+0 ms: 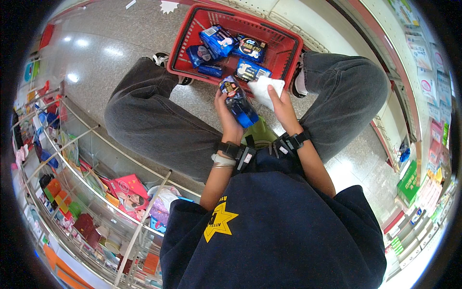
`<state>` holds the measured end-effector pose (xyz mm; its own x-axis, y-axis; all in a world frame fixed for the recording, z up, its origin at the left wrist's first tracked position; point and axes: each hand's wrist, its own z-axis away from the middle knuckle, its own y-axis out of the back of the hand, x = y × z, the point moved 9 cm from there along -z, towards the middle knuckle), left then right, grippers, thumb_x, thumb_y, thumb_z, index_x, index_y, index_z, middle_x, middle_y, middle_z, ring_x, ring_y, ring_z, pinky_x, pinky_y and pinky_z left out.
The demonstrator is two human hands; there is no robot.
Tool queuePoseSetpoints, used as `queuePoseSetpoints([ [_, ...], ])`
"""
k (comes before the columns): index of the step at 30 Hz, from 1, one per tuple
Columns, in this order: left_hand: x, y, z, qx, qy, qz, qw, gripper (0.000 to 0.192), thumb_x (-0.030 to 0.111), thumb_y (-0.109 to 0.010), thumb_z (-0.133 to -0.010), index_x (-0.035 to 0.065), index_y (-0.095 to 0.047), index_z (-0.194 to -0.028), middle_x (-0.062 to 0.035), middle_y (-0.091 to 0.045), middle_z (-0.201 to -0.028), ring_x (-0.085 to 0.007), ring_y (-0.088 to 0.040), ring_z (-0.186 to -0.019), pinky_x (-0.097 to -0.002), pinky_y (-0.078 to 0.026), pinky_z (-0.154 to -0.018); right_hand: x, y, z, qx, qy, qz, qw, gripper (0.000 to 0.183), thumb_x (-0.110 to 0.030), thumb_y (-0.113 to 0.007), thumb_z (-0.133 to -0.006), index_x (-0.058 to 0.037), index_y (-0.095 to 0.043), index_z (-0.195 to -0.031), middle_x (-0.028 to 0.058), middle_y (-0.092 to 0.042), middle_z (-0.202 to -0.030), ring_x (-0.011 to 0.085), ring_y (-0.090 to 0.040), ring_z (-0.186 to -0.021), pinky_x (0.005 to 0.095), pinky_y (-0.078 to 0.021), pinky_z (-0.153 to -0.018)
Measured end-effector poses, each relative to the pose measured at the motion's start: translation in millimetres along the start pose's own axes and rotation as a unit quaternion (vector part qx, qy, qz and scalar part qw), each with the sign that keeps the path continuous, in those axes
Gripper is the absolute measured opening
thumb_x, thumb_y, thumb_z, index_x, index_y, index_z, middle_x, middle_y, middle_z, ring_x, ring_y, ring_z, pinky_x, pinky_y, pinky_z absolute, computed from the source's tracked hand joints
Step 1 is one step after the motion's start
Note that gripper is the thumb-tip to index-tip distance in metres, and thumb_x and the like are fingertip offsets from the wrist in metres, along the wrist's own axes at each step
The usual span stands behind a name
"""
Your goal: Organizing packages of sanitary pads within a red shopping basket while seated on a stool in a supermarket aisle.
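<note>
My left hand (228, 115) grips a dark blue plastic-wrapped pack (238, 103), probably sanitary pads, with printed writing on its front. In my right hand (285, 110) is a folded white cloth (267, 91), pinched under the thumb. Both hands are held over my lap, just short of a red plastic shopping basket (294, 68). Inside the basket lie several blue packs, among them a tilted one (218, 39) at the left, a black-and-blue one (250, 48) at the back, and another (252, 70) near the front wall.
My bent legs in grey jeans (151, 123) flank the basket on the tiled floor (137, 27). Wire-framed display bins (97, 180) with mixed goods stand at the left. A shelf unit (400, 68) with hanging packets runs along the right, with a green box (409, 184) lower down.
</note>
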<state>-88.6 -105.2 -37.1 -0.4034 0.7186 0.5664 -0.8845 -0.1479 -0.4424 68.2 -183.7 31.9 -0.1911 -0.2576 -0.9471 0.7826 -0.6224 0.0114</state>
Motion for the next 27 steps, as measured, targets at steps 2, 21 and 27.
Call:
queuePoseSetpoints([
  [2, 14, -28, 17, -0.064, -0.007, -0.037, 0.997, 0.058, 0.029, -0.055, -0.090, 0.0086, -0.035, -0.140, -0.0099, -0.051, -0.128, -0.0238, -0.057, -0.108, -0.0371, -0.050, -0.091, 10, 14, -6, 0.055, 0.004, -0.019, 0.998, 0.041, -0.031, -0.045, -0.102, 0.0046, -0.056, -0.120, 0.0092, -0.064, -0.111, 0.0170, -0.059, -0.101, 0.0302, -0.0435, -0.092],
  [21, 14, -52, 20, -0.160, -0.135, -0.286, 0.935, 0.048, 0.015, -0.051, -0.094, -0.0019, -0.033, -0.136, -0.0180, -0.044, -0.132, -0.0245, -0.045, -0.121, -0.0354, -0.034, -0.105, 7, -10, -6, -0.034, 0.014, 0.019, 0.999, 0.043, -0.028, -0.045, -0.102, 0.0042, -0.050, -0.130, 0.0098, -0.059, -0.124, 0.0146, -0.053, -0.112, 0.0281, -0.0388, -0.099],
  [27, 16, -54, 19, -0.160, -0.225, -0.370, 0.887, 0.052, 0.012, -0.057, -0.090, -0.0047, -0.036, -0.134, -0.0226, -0.045, -0.130, -0.0317, -0.045, -0.121, -0.0393, -0.032, -0.105, 9, -10, -8, -0.037, 0.013, 0.012, 0.999, 0.042, -0.026, -0.044, -0.102, 0.0036, -0.049, -0.132, 0.0097, -0.058, -0.127, 0.0149, -0.052, -0.115, 0.0281, -0.0367, -0.101],
])
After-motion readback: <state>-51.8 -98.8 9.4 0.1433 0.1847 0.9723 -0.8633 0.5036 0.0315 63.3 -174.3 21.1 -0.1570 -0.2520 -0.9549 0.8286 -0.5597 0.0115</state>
